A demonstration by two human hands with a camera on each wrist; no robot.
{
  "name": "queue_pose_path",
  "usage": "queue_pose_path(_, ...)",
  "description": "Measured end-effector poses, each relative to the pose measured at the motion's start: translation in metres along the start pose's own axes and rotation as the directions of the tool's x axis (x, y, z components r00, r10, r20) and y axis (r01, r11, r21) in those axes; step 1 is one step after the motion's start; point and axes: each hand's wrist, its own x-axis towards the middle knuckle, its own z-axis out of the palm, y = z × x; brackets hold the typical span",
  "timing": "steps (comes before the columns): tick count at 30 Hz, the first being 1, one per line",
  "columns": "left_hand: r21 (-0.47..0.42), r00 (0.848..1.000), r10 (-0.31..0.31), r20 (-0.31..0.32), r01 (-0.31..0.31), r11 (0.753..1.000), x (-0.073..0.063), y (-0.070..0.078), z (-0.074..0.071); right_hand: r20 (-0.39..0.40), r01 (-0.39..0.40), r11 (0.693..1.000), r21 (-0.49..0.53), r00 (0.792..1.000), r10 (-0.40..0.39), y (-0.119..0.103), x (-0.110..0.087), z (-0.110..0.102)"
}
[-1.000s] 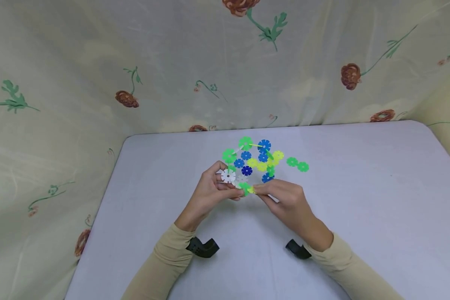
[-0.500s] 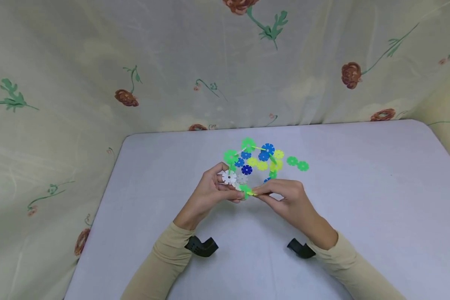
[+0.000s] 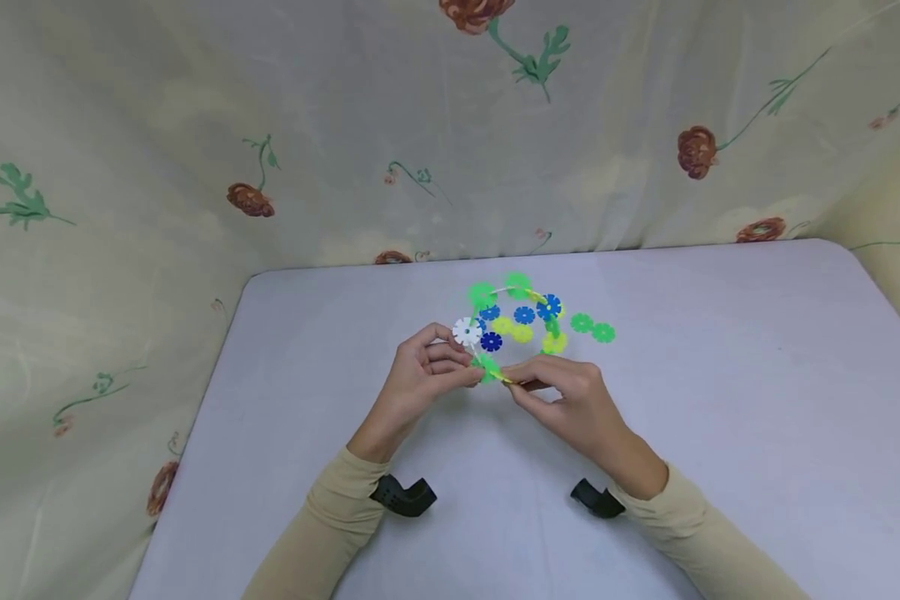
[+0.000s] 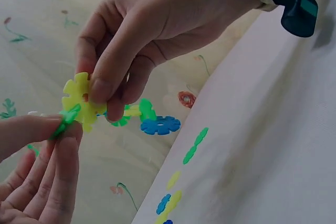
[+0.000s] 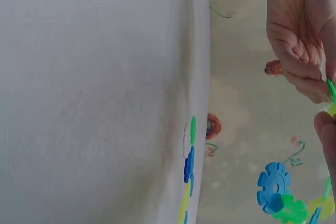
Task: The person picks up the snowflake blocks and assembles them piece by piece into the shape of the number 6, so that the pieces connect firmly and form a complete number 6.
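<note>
My left hand pinches a green notched disc, one of the flower-shaped plastic connector discs, between thumb and fingers. Opposite it, my right hand pinches a yellow disc by its edge. In the left wrist view the green disc meets the yellow one edge to edge, at an angle; how deep the slots sit cannot be told. From the hands a raised loop of joined discs stretches away, with a white disc at left and a blue disc toward the right. My right fingertips hide part of the yellow disc.
On the white-covered table lie loose discs beneath the loop: a dark blue disc, yellow discs and a blue disc. Two green discs lie farther right. A flowered curtain hangs behind the table's far edge.
The held loop has tilted and shifted right; its white disc now sits higher, farther from my left palm. Both hands stay nearly in place, still pinching the same green and yellow discs.
</note>
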Motion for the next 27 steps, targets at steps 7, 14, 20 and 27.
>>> queue_pose_path(7,-0.017,0.998,-0.053,0.044,0.054,0.998,-0.002,-0.002,0.000,-0.033,0.045,0.998,-0.042,0.998,-0.046,-0.002,0.000,0.004)
queue_pose_path(14,-0.008,0.999,-0.021,0.048,0.021,1.000,0.001,-0.004,0.000,-0.004,0.057,0.996,-0.068,0.998,-0.057,-0.001,0.001,0.000)
queue_pose_path(20,0.009,0.999,-0.034,0.021,0.033,0.999,0.004,-0.003,-0.003,-0.040,0.014,0.995,-0.100,0.999,-0.018,0.011,0.004,-0.021)
queue_pose_path(27,0.005,0.998,-0.059,0.028,0.059,0.998,0.005,-0.003,-0.003,-0.182,-0.245,0.952,-0.183,0.960,0.212,0.046,0.004,-0.054)
